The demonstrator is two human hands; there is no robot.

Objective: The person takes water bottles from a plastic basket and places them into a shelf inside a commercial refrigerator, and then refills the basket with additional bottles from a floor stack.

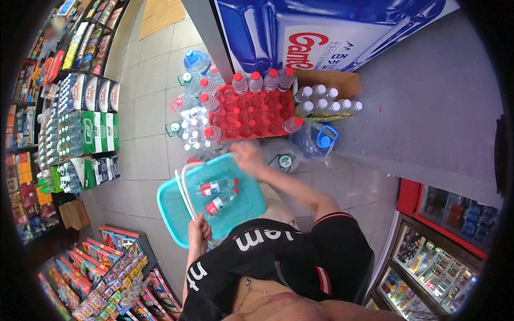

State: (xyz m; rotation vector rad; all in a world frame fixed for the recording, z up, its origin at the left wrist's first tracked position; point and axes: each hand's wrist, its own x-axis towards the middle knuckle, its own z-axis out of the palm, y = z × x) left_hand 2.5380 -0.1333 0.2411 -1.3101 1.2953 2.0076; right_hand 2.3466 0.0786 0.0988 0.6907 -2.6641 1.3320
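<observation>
My left hand point(199, 229) grips the white handles point(184, 186) of a turquoise plastic shopping basket point(249, 200). Inside the basket lie two clear water bottles with red caps, one bottle point(217, 187) beyond the other bottle point(221, 202). My right hand point(247, 155) is blurred at the basket's far right rim; whether its fingers hold anything is unclear. Just beyond it stands a red display tray point(259, 114) with round sockets. Several red-capped bottles point(256, 82) stand along the tray's edges, and many sockets show no bottle.
A cardboard box point(349, 84) of white-capped bottles adjoins the tray at right. Large water jugs point(315, 140) and wrapped bottles point(194, 128) surround it on the tiled floor. Stacked drink cases point(100, 132) line the left, a snack rack point(116, 277) the lower left, glass-door coolers point(433, 261) the lower right.
</observation>
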